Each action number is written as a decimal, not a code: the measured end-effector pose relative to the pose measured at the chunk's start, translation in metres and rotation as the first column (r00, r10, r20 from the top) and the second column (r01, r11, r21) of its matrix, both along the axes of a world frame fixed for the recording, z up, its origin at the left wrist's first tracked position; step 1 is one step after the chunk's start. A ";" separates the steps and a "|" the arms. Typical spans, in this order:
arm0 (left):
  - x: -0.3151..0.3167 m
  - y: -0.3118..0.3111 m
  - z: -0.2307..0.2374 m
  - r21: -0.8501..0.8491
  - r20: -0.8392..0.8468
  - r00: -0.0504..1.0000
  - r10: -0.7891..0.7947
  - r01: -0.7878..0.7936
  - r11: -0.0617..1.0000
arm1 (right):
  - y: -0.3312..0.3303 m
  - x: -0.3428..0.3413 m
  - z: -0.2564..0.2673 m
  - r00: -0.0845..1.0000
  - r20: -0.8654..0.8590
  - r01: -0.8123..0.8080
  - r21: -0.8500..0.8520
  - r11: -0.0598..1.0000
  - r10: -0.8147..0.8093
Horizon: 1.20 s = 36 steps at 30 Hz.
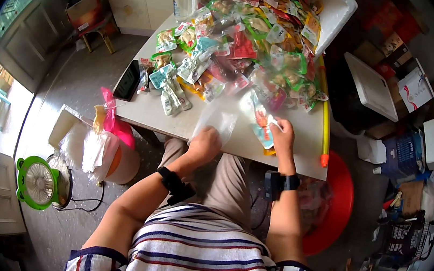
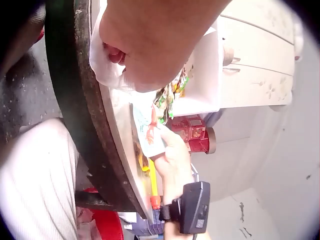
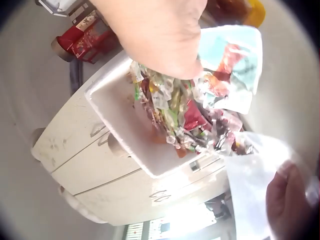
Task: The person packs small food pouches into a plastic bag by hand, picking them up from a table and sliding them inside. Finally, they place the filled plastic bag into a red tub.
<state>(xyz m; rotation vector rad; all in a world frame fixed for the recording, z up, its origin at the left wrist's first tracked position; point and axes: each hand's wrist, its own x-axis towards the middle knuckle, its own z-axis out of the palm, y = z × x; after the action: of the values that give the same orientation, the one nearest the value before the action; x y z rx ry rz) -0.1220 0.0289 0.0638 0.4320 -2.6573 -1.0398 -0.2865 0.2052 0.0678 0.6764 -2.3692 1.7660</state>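
Packet, looking light, floppy and slick, best taken by its rim, is being pinched by the right grip inside the worktop's near edge while the left grip is clasping the bag, room showing right toward the pole, the pile crowding far.

Up top, the left hand grips a pale bag at the counter edge! Below, the right hand pinches a printed packet, black device strapped at the wrist; beyond, heaped small packets by a white box, and a yellow stick near that wrist.
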 end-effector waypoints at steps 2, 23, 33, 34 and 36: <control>0.000 0.003 0.007 0.056 -0.013 0.999 0.031 -0.031 0.998 | 0.002 0.026 0.041 0.931 0.357 -0.018 -0.174 0.985 0.080; -0.014 0.019 0.006 0.135 -0.091 0.995 0.032 -0.019 0.991 | 0.039 0.084 0.050 0.873 0.395 -0.177 -0.286 0.942 0.284; -0.015 0.023 0.014 -0.183 -0.412 0.895 -0.168 0.099 0.978 | 0.022 0.075 0.022 0.582 0.633 0.086 -0.673 0.735 0.511; -0.014 0.024 0.017 -0.206 -0.381 0.906 -0.185 0.112 0.972 | 0.015 0.079 0.018 0.579 0.654 0.162 -0.678 0.718 0.487; -0.010 0.022 0.026 -0.253 -0.316 0.924 -0.216 0.138 0.958 | 0.002 0.079 0.011 0.532 0.593 0.154 -0.769 0.620 0.604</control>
<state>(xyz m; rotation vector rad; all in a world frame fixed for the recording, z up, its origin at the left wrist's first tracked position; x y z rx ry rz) -0.1324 0.0505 0.0899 -0.0390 -2.4884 -0.7604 -0.2073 0.2073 0.0791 -0.0209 -1.4169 3.4972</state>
